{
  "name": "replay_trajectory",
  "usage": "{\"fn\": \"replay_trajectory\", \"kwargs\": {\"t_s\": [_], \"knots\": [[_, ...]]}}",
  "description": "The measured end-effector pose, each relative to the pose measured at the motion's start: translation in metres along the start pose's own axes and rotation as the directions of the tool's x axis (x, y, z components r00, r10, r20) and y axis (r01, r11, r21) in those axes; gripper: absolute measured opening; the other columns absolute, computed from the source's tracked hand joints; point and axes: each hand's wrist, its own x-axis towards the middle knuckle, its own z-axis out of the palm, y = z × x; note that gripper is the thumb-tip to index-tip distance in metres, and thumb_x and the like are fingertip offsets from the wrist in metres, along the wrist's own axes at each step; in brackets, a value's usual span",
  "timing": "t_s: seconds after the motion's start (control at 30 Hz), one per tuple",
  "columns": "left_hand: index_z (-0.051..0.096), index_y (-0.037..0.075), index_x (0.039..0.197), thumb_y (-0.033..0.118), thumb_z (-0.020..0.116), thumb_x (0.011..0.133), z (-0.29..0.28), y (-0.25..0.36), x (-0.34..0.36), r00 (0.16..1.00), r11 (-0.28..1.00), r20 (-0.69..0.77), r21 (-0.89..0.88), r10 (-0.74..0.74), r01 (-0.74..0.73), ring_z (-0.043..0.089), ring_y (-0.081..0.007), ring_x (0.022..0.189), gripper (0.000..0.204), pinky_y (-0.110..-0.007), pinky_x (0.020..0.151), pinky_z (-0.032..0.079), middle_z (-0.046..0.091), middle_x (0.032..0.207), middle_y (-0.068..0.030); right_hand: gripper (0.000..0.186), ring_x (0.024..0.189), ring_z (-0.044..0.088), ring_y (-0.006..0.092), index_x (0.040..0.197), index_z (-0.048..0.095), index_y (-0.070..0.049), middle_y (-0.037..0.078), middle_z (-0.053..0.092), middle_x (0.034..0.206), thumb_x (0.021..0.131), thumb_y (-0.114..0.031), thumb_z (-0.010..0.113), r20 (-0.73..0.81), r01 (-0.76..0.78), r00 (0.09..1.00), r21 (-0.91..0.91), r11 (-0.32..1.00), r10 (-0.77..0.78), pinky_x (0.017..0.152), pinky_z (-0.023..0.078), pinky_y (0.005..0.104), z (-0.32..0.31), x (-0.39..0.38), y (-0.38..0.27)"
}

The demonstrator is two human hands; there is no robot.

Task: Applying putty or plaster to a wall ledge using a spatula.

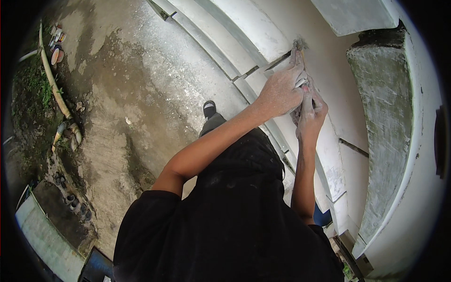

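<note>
Both of my hands are coated in pale dust and meet close together against the white wall [324, 84]. My left hand [282, 91] has its index finger stretched up toward a dark grey patch [299, 43] on the wall. Its other fingers are curled in around something slim and pale that I cannot make out. Just right of it and slightly lower, my right hand [311, 113] is closed, with its thumb and fingers pressed together beside the left fingers. Whatever it grips is mostly hidden by the hands.
White ledges [253, 56] with dark gaps run along the wall. A weathered green-grey slab [387, 94] juts out at the right. Stained concrete ground [127, 80] lies to the left, with a pipe [54, 89], and footwear [75, 204] farther down. My shoe [209, 109] stands near the ledges.
</note>
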Motion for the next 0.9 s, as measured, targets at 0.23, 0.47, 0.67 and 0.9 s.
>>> {"fn": "replay_trajectory", "kwargs": {"t_s": [0.23,0.47,0.67,0.9], "knots": [[0.046,-0.010,0.133,0.007,0.054,0.076,-0.002,0.008,0.003,0.992,0.992,0.038,0.034,-0.120,0.118,0.052,-0.0531,0.110,0.060,-0.048,0.097,0.043,0.054,0.118,-0.0385,0.031,0.046,0.036,0.0041,0.089,0.068,0.000,-0.005,0.044,0.056,0.100,-0.028,0.060,0.005,-0.045,0.999,0.101,0.994,0.045,0.040,0.028,0.0241,-0.001,0.008,0.012],[0.051,-0.010,0.125,0.006,0.052,0.075,0.003,-0.003,0.005,0.995,1.000,-0.103,0.015,0.007,-0.006,0.052,-0.0529,0.110,0.053,-0.050,0.096,0.043,0.056,0.116,-0.0373,0.033,0.084,0.055,0.0109,0.112,0.069,0.008,0.006,0.068,0.091,0.099,-0.020,0.060,0.007,-0.056,0.998,-0.083,0.995,0.057,0.082,0.046,0.0251,0.001,0.010,-0.002],[0.042,-0.011,0.136,0.005,0.052,0.073,0.002,-0.007,0.000,0.994,0.996,-0.088,0.073,0.063,-0.057,0.052,-0.0505,0.113,0.066,-0.049,0.098,0.042,0.055,0.119,-0.0370,0.031,0.062,0.046,0.0056,0.105,0.071,0.005,-0.001,0.057,0.071,0.099,-0.024,0.061,0.015,-0.144,0.989,0.029,0.989,0.144,0.055,0.037,0.0235,0.003,0.017,-0.010],[0.050,-0.010,0.128,0.005,0.053,0.071,0.001,0.001,-0.002,0.993,0.997,-0.110,0.068,0.034,-0.026,0.057,-0.0511,0.101,0.059,-0.049,0.093,0.045,0.060,0.107,-0.0357,0.033,0.052,0.039,0.0036,0.114,0.069,0.004,-0.004,0.049,0.061,0.100,-0.023,0.060,0.040,0.002,0.999,0.033,0.999,-0.004,0.043,0.030,0.0249,-0.004,-0.005,-0.003]]}}
